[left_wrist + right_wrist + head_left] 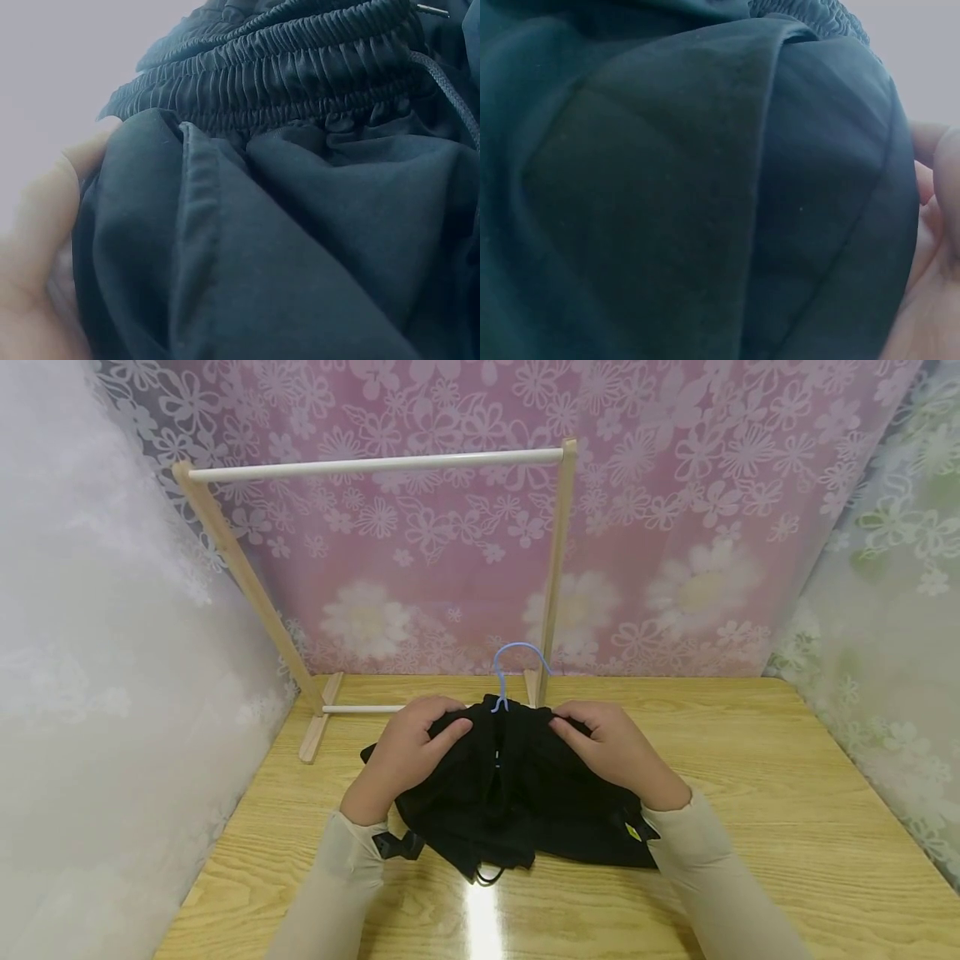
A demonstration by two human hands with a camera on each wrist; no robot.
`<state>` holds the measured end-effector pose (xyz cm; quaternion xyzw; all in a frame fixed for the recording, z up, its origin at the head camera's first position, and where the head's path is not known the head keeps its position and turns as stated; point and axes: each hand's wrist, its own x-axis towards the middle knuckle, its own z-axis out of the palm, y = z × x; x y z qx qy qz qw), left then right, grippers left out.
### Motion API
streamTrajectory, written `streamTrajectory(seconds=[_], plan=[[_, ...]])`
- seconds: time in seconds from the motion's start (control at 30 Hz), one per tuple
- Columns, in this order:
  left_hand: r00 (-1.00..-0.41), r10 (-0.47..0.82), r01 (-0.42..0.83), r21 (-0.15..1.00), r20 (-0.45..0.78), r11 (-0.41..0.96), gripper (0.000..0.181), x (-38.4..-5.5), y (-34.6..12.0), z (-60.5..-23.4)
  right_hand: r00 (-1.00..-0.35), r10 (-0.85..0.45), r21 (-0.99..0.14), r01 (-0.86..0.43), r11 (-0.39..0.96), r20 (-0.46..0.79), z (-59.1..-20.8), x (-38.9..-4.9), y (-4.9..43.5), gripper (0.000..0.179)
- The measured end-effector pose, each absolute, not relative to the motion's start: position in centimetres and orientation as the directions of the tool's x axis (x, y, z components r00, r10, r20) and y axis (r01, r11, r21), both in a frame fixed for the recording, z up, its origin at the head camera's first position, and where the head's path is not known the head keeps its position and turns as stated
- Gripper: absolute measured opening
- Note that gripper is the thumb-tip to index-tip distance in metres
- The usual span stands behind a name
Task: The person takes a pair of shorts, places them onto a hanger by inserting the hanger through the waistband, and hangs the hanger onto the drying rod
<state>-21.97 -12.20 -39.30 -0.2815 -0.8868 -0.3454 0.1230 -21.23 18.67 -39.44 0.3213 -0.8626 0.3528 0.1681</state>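
Black shorts (517, 802) with a gathered elastic waistband (255, 75) and a drawstring (450, 94) hang between my two hands over the table. A blue hanger (522, 645) shows its hook above the waistband; its lower part is hidden by the cloth. My left hand (412, 743) grips the left side of the shorts near the waist, thumb in front. On the opposite side my right hand (611, 747) pinches the cloth just below the waistband, thumb in front. In the right wrist view, a side pocket edge (761, 172) runs down the cloth beside the fingers.
Behind the shorts stands a wooden rack with a white top rail (375, 464), two posts (247, 577) and a low white bar (360, 709). The wood-grain table (780, 793) reaches back to a pink flowered curtain (450, 552). Pale cloth (112, 652) hangs at the left.
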Motion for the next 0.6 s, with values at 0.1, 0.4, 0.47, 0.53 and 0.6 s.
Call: streamTrajectory(seconds=[0.1, 0.4, 0.47, 0.53, 0.6], plan=[[-0.811, 0.415, 0.584, 0.540, 0.412, 0.606, 0.031, -22.03, -12.22, -39.39, -0.744, -0.440, -0.505, -0.666, 0.549, 0.503, -39.37, -21.18, 18.63, 0.011], [-0.797, 0.421, 0.603, 0.530, 0.433, 0.596, 0.029, -22.00, -12.31, -39.44, -0.790, -0.449, -0.489, -0.612, 0.622, 0.418, -39.26, -21.05, 18.60, 0.011], [-0.797, 0.418, 0.603, 0.535, 0.436, 0.592, 0.029, -21.97, -12.37, -39.46, -0.784, -0.453, -0.485, -0.620, 0.617, 0.425, -39.28, -21.08, 18.60, 0.011], [-0.800, 0.409, 0.599, 0.545, 0.439, 0.587, 0.027, -21.94, -12.44, -39.45, -0.775, -0.462, -0.484, -0.631, 0.607, 0.432, -39.33, -21.11, 18.65, 0.009], [-0.803, 0.401, 0.595, 0.551, 0.441, 0.586, 0.024, -21.95, -12.49, -39.47, -0.765, -0.474, -0.475, -0.643, 0.600, 0.436, -39.35, -21.08, 18.72, 0.008]])
